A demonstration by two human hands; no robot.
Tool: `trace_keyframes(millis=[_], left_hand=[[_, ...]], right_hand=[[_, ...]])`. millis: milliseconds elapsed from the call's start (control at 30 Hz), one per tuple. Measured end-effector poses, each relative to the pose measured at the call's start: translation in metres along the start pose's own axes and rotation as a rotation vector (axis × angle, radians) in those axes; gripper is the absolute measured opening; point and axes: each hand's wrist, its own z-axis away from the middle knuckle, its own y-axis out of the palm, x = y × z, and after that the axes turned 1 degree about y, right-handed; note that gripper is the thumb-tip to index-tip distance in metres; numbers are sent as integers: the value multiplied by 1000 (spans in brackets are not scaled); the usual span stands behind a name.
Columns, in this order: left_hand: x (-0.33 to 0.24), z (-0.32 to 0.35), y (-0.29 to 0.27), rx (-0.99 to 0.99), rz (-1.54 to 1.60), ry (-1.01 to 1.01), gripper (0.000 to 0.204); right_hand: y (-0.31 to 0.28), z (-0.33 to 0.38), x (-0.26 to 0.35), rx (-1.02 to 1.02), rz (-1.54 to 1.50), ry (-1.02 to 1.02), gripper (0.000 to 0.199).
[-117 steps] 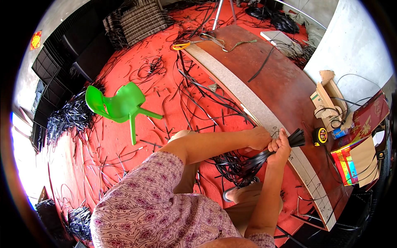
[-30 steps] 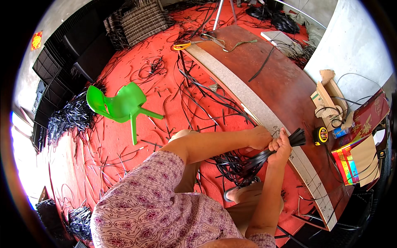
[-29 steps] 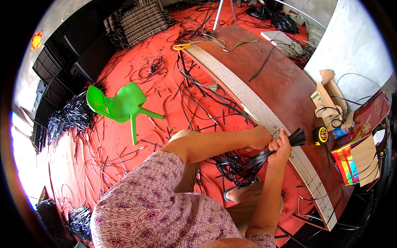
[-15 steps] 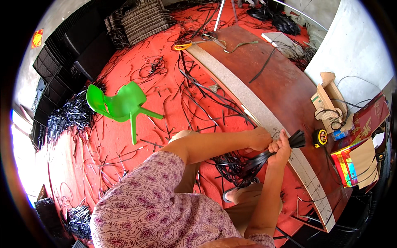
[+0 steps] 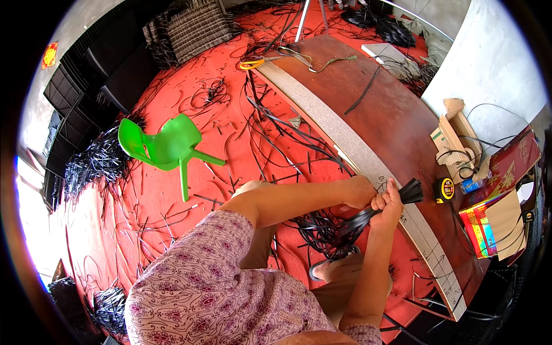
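A thick bundle of flat black strips (image 5: 355, 223) passes through my right hand (image 5: 388, 208), whose fingers are wrapped round it. Its short cut ends (image 5: 411, 192) stick out past the fist over the tabletop, while the long loose part hangs in tangled loops beside my knee. Just to the left, my left hand (image 5: 361, 192) is curled at the pale edge board (image 5: 357, 146), close against the right hand. Its fingertips are turned away, so whatever they grip is hidden. Pencil marks show on the board near both hands.
The red-brown table (image 5: 397, 132) carries scissors with orange handles (image 5: 252, 64), a tape measure (image 5: 444, 190), torn cardboard (image 5: 454, 141) and a colourful box (image 5: 480, 227). A green chair (image 5: 169, 144) stands on the red floor among scattered strips. A woven panel (image 5: 198, 31) leans at the back.
The whole view has shifted very slightly. Both hands keep the same hold at the bundle and the board edge.
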Motion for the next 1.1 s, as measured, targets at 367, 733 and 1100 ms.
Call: trace_keyframes(millis=[367,733,1100], left_hand=[[17,19,-27,-12,-54,-108,13],[60,61,-71,-185,-213,-279,34],[73,74,-83,-446,-196,-458,35]], right_hand=[[25,2,-12,53,10,-2,12],[63,-6,-50,70,88,73,10],[82,-18,-82,39,154,103,17]])
